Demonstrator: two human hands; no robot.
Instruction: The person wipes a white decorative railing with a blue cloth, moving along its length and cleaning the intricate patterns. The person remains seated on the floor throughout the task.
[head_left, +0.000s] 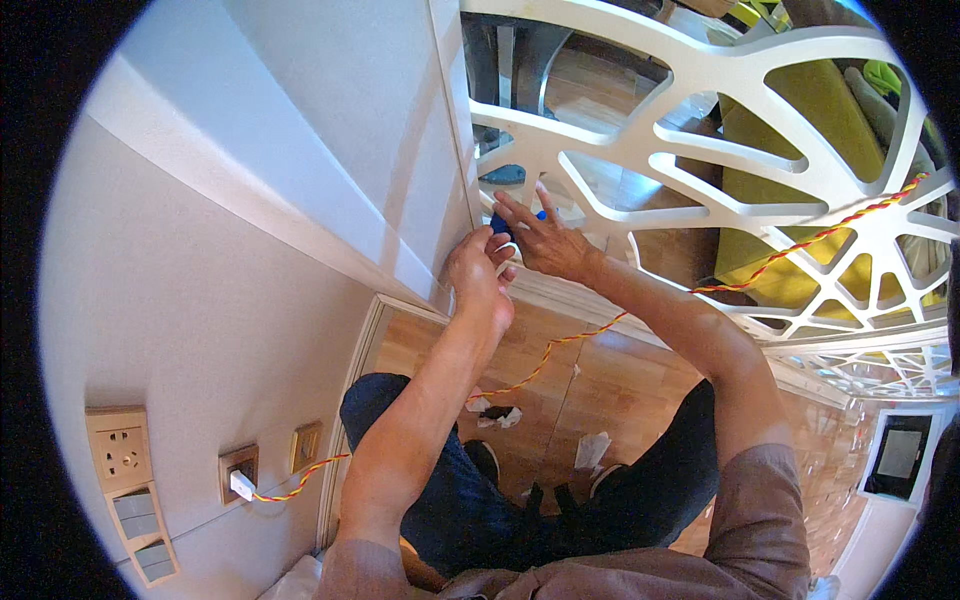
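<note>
Both of my hands meet at the corner where the pale wall panel (420, 150) adjoins a white openwork lattice screen (585, 127). A small blue object (501, 224), its kind unclear, shows between them, partly covered by fingers. My right hand (551, 240) lies over it from the right, fingers spread, with a bit of blue also showing between them. My left hand (484, 270) is just below and to the left, fingers curled near the object; whether it grips anything is hidden. Behind my right forearm passes a twisted red and yellow cord (551, 349).
The cord runs from a white plug (242, 485) in a wall socket to the lattice at right. More sockets and switches (120, 450) are on the left wall. Paper scraps (592, 450) lie on the wood floor between my legs. Yellow upholstery (802, 127) stands behind the lattice.
</note>
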